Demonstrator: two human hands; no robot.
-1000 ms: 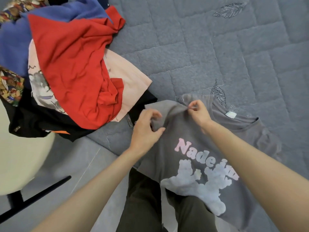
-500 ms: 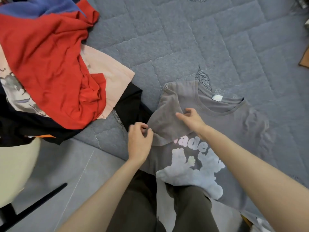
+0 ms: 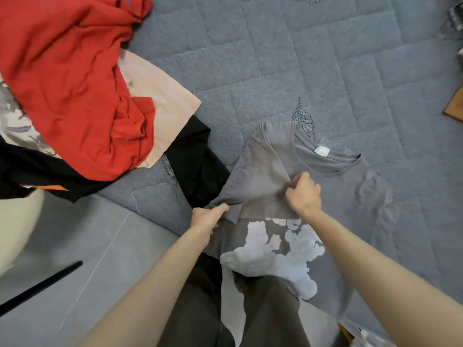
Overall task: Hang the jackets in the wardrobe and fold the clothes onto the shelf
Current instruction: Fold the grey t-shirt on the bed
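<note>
Head view: sleeve [image 3: 258, 171] now folded over lettering.

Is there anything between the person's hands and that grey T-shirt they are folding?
Nothing visible. The left hand pinches the folded-over sleeve's edge and the right hand grips the same flap of the grey printed T-shirt. The heap with the red garment lies apart, to the left.

Matt grey cloth T-shirt [image 3: 350, 191] on quilted, stitched fabric bedcover [image 3: 275, 58]

head view | head-worn, faces forward and down | close above bed [image 3: 275, 58] edge | single view
</note>
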